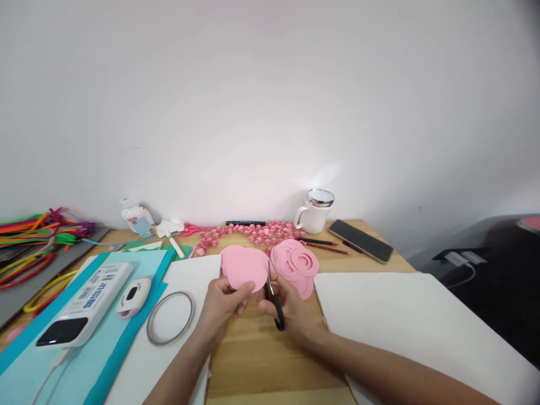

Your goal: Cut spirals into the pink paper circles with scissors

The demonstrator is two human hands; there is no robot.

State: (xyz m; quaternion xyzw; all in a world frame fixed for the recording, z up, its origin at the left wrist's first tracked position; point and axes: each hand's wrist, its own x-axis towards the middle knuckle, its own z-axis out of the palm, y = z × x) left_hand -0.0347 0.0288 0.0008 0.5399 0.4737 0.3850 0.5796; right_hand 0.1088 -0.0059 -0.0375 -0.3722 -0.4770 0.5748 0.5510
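Observation:
My left hand [228, 301] pinches the lower edge of a pink paper piece [244, 265] with a rounded, lobed outline. In my right hand [291, 306] is a pair of scissors [276, 306] with black handles. The blades point away from me and lie at the right edge of the pink paper; whether they are parted is hard to see. Just behind my right hand rests a pile of pink paper spirals [295, 264], some overlapping. Many small pink rolled pieces [253, 232] are scattered farther back on the wooden table [257, 360].
White sheets [405, 309] lie on both sides. A white mug [316, 212], pencils [324, 247] and a phone [360, 241] stand or lie back right. On the left are a tape roll [171, 318], a power bank [86, 304], blue paper [126, 337], a bottle [137, 218] and pipe cleaners [37, 236].

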